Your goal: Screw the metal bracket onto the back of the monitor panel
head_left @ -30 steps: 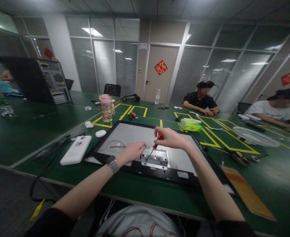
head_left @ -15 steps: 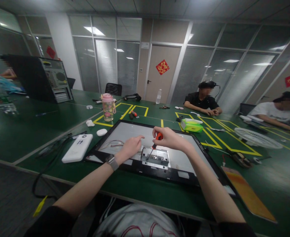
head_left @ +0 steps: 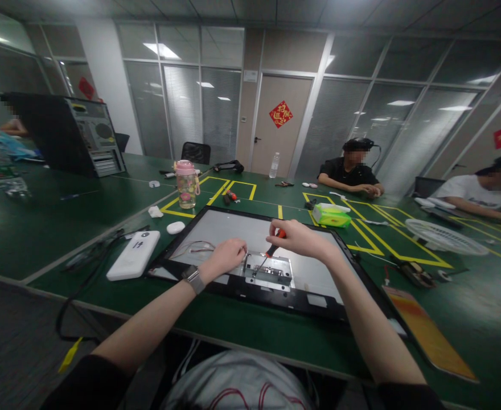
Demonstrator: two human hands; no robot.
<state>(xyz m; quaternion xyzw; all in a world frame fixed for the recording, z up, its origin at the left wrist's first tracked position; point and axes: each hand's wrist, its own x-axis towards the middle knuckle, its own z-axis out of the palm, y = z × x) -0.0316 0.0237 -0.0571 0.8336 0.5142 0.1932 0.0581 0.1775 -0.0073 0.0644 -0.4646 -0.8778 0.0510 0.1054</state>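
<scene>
A black-framed monitor panel (head_left: 216,228) lies face down on the green table in front of me, its grey metal back up. A small metal bracket plate (head_left: 270,272) sits near its front edge. My right hand (head_left: 299,238) is closed round a red-handled screwdriver (head_left: 270,252), whose tip rests on the bracket's left part. My left hand (head_left: 227,255) lies on the panel just left of the bracket, fingers curled, steadying it. Thin coloured wires (head_left: 194,247) run across the panel to the left of that hand.
A white power bank (head_left: 134,255) and a white oval case (head_left: 175,228) lie left of the panel. A pink bottle (head_left: 186,184), a green tissue pack (head_left: 330,216), a white fan grille (head_left: 442,236) and an orange sheet (head_left: 425,332) lie around. Two people sit across the table at right. A computer tower (head_left: 79,136) stands far left.
My right hand has tipped the screwdriver handle slightly lower and turned a little on it. My left fingers have curled in from a looser pose. The view has shifted slightly.
</scene>
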